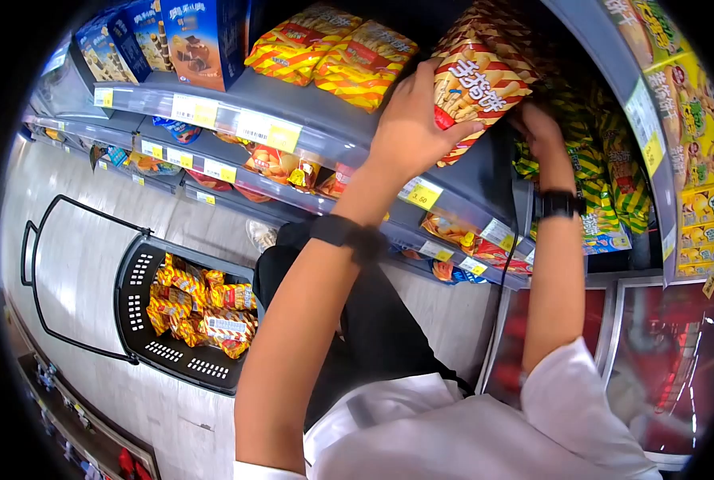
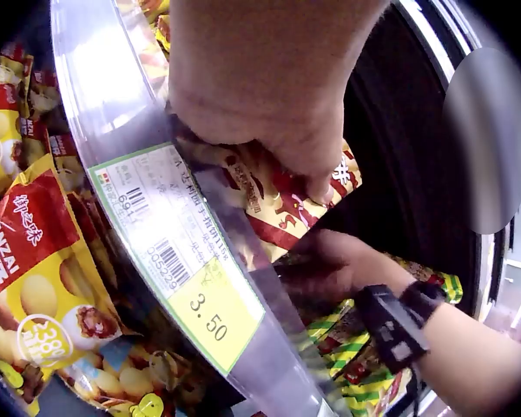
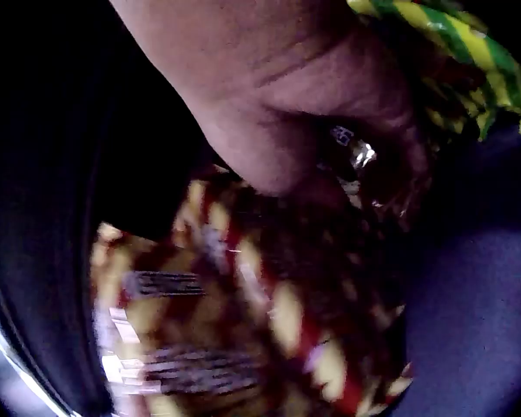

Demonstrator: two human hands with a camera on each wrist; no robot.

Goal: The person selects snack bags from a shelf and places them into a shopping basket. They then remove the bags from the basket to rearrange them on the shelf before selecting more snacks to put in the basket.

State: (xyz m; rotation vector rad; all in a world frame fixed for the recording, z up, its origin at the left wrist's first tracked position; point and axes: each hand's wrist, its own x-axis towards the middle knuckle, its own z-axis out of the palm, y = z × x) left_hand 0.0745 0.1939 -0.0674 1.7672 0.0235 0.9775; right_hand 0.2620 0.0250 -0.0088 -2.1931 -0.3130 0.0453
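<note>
My left hand (image 1: pixel 418 120) grips a red-and-cream striped snack bag (image 1: pixel 485 84) above the shelf edge, its thumb across the printed front. In the left wrist view that bag (image 2: pixel 282 195) shows below the hand. Deeper in the shelf, my right hand (image 1: pixel 539 128) is partly hidden beside the bag. The right wrist view has the right hand (image 3: pixel 321 122) curled over shiny wrapper, with striped snack bags (image 3: pixel 286 313) just beneath; this view is dark and blurred. Green-and-yellow striped bags (image 1: pixel 589 160) lie around the right wrist.
A black basket (image 1: pixel 125 308) with several orange-yellow snack bags (image 1: pixel 201 304) stands on the floor at left. Blue boxes (image 1: pixel 199 44) and yellow-red bags (image 1: pixel 365 64) line the shelf. A price-tag rail (image 1: pixel 317 140) runs along its edge. Yellow packs (image 1: pixel 697 120) hang at right.
</note>
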